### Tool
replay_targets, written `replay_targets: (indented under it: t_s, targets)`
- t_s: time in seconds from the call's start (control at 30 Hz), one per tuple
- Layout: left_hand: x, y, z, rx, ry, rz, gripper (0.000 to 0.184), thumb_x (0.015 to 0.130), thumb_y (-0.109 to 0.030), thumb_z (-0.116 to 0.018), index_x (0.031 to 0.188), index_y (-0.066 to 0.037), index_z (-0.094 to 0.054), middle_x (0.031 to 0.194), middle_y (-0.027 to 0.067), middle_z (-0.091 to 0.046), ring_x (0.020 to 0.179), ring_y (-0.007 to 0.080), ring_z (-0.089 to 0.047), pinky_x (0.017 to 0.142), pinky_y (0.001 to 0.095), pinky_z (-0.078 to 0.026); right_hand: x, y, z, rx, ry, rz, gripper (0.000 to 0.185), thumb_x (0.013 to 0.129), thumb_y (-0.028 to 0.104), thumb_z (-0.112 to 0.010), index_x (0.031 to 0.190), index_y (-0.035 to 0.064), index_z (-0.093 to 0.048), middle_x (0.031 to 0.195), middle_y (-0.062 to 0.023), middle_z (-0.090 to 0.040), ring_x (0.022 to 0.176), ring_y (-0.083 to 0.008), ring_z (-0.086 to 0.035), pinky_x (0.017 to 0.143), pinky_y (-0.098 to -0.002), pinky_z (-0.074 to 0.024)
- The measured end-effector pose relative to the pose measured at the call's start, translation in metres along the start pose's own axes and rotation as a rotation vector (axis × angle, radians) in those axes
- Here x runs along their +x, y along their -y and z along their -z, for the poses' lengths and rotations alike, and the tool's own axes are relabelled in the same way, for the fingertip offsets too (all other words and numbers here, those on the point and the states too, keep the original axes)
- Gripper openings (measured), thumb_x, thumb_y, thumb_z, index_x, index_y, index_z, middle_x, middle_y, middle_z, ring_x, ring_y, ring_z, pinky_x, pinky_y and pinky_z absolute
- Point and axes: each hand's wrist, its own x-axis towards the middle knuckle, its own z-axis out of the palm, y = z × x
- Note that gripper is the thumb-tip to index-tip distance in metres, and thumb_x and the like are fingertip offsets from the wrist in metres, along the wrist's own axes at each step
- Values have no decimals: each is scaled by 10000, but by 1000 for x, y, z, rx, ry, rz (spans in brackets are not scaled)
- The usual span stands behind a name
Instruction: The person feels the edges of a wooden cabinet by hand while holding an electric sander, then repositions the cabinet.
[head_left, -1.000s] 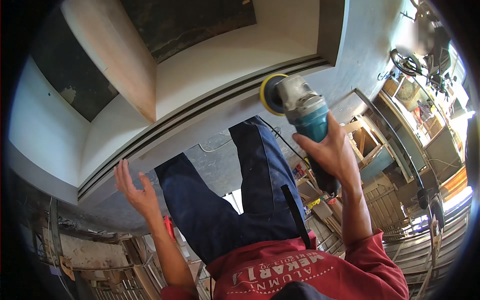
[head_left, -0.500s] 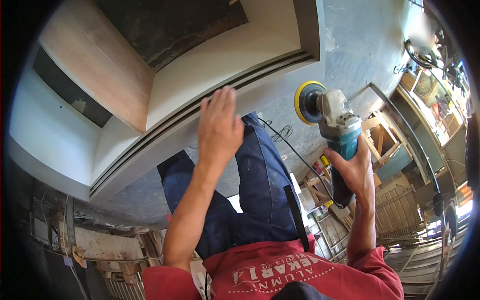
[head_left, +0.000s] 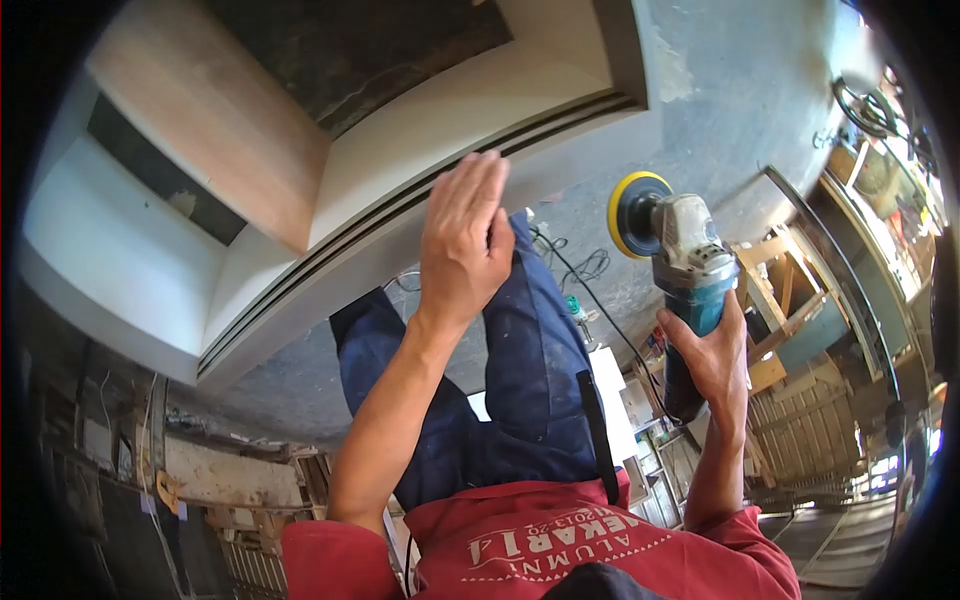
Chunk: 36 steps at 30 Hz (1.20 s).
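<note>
A teal-and-grey power tool (head_left: 700,285) with a yellow-rimmed disc pad (head_left: 640,214) is held upright over a workshop floor (head_left: 720,130), to the right of a pale cabinet (head_left: 560,160) and apart from it. The right hand (head_left: 712,350) wraps around the tool's body, fingers closed about the grip and thumb along the near side. The left hand (head_left: 462,245) is flat, its fingers straight and side by side, over the cabinet's grooved edge (head_left: 335,252); whether the fingertips touch the surface cannot be told from this angle. A brown wooden divider (head_left: 230,120) splits the cabinet's interior, with dark floor visible through the openings on either side. The worker wears navy trousers (head_left: 535,365) and a red T-shirt (head_left: 560,530) with white lettering. Between the legs and the tool, a black cable (head_left: 612,325) runs in loops across the floor. At right is a rough timber frame (head_left: 785,285).
</note>
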Motion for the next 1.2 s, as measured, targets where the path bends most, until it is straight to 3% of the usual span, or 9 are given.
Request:
replay_targets:
  t_s: [0.07, 0.2, 0.4, 0.53, 0.63, 0.83, 0.97, 1.07, 1.2]
  targets:
    - [-36, 19, 15, 247, -91, 150, 651, 963, -70, -648, 1589, 5, -486, 1600, 202, -548, 1518, 395, -480, 1276, 604, -312, -1, -6, -8, 23, -9, -5, 594, 825, 219, -877, 1288, -67, -638, 1056, -179, -770, 930, -228, -718, 891, -405, -574]
    - [-118, 55, 83, 443, -101, 350, 640, 952, -60, -660, 1571, -2, -510, 1570, 199, -566, 1501, 389, -491, 1287, 646, -248, -16, 9, -29, 32, 9, 18, 593, 838, 219, -858, 1311, -56, -631, 1086, -173, -757, 935, -233, -702, 898, -399, -566]
    - [-223, 130, 178, 617, -216, 649, 572, 942, -72, -666, 1506, -18, -589, 1547, 203, -588, 1493, 381, -500, 1276, 643, -274, -48, 48, -66, -26, 64, 71, 614, 828, 235, -852, 1321, -56, -632, 1092, -183, -758, 965, -258, -714, 921, -415, -563]
    - [-245, 145, 191, 461, -249, 378, 526, 950, -78, -669, 1471, -24, -620, 1484, 192, -638, 1440, 383, -554, 1271, 606, -319, -82, 74, -105, -86, 98, 111, 632, 809, 254, -863, 1311, -58, -641, 1104, -197, -762, 987, -277, -726, 936, -431, -561]
    - [-258, 146, 191, 268, -315, 394, 535, 946, -75, -671, 1475, -21, -611, 1469, 184, -646, 1431, 391, -560, 1277, 607, -309, -109, 91, -133, -146, 104, 155, 628, 807, 261, -866, 1301, -58, -647, 1107, -205, -762, 993, -285, -730, 938, -436, -562]
    - [-295, 202, 227, 431, -427, 505, 530, 960, -126, -660, 1483, -55, -612, 1557, 165, -562, 1475, 364, -503, 1291, 673, -232, -167, 109, -180, -141, 54, 168, 620, 802, 254, -874, 1290, -57, -654, 1087, -217, -776, 974, -305, -755, 916, -438, -576]
    - [-324, 229, 265, 533, -370, 443, 473, 952, -112, -668, 1418, -38, -655, 1450, 156, -642, 1402, 363, -565, 1266, 675, -282, -196, 123, -205, -129, 52, 180, 591, 820, 237, -870, 1287, -54, -655, 1099, -211, -779, 990, -289, -756, 912, -415, -578]
    - [-306, 229, 267, 498, -305, 407, 446, 940, -98, -672, 1381, -32, -685, 1378, 156, -696, 1340, 365, -616, 1240, 618, -358, -205, 113, -215, -109, 62, 226, 613, 811, 231, -876, 1296, -63, -642, 1072, -209, -780, 964, -278, -758, 899, -419, -582]
    - [-232, 192, 216, 203, -158, 109, 415, 961, -110, -646, 1363, -31, -709, 1440, 184, -687, 1359, 367, -625, 1185, 441, -476, -211, 110, -216, -97, 78, 228, 627, 801, 222, -877, 1302, -69, -636, 1079, -218, -776, 960, -276, -754, 894, -418, -585]
